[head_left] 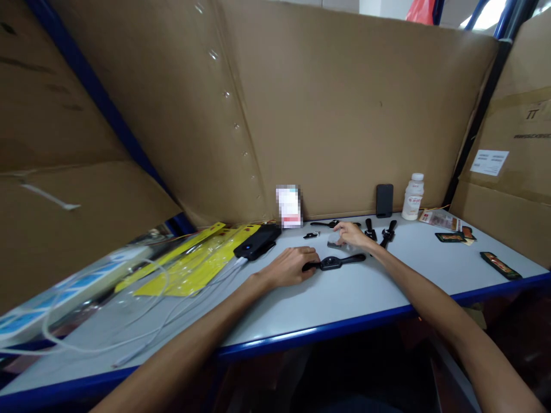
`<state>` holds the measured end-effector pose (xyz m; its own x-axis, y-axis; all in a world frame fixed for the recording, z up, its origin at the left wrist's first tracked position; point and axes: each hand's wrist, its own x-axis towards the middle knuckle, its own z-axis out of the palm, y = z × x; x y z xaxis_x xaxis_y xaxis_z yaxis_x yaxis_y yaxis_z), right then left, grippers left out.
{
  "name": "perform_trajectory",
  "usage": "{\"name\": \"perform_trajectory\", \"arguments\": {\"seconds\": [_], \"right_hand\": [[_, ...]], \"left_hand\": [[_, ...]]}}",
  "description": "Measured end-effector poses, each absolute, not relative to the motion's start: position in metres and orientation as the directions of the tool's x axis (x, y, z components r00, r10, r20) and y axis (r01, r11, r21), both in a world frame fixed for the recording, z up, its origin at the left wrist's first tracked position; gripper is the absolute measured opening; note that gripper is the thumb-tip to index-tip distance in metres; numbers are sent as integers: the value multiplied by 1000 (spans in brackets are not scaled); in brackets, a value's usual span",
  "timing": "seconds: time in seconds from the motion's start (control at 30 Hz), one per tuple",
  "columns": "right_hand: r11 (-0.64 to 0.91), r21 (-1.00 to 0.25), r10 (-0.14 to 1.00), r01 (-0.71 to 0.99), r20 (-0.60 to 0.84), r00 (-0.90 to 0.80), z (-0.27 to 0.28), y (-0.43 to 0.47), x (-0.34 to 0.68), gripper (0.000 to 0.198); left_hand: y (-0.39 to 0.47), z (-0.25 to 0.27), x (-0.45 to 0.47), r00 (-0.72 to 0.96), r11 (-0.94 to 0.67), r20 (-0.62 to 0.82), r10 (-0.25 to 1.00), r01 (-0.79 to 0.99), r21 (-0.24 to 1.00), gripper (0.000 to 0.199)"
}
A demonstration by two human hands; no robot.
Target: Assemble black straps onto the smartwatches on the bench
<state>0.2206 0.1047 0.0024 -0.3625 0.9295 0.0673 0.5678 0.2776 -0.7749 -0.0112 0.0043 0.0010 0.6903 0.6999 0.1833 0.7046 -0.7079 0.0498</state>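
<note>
A black smartwatch [334, 262] lies flat on the grey table [353, 298] with its straps stretched out. My left hand [289, 266] rests on the table with its fingers on the watch's left strap. My right hand [352, 234] is just behind the watch, fingers pinching a small clear plastic piece [338, 245]. More black watches and straps [379, 232] lie right of that hand, and a small black part [310, 235] sits to its left.
Cardboard walls surround the table. A black device [257, 242] with white cables [129, 332] and yellow sheets [193, 261] lies at left. A phone [384, 200] and a white bottle [413, 197] stand at the back. Small packets [450, 235] lie at right.
</note>
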Motion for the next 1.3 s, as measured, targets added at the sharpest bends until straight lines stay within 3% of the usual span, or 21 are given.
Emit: {"name": "perform_trajectory", "arguments": {"seconds": [0.13,0.23,0.4,1.0,1.07,1.2,1.3], "right_hand": [[263,-896,834,357,25,-552,15,96,230,6],[192,-949,763,250,-15,-646,14,91,232,7],[186,-917,747,354,-102,-656,4,87,223,6],[348,-797,726,495,-105,-680,8,81,222,8],[436,-711,741,552,-65,-668,11,82,221,9],[602,-380,789,702,151,-595,17,88,208,17],[630,-275,777,726,232,-585,21,92,185,20]], "left_hand": [[4,0,-12,712,-728,194,675,685,19,22],[5,-1,-12,709,-722,191,679,691,4,23],[5,-1,-11,707,-722,202,678,692,3,25],[1,3,-6,691,-703,176,701,711,12,27],[0,4,-5,685,-695,167,709,719,1,26],[-1,6,-2,686,-693,153,712,721,-5,24],[-1,7,-2,684,-693,156,712,721,-4,23]]}}
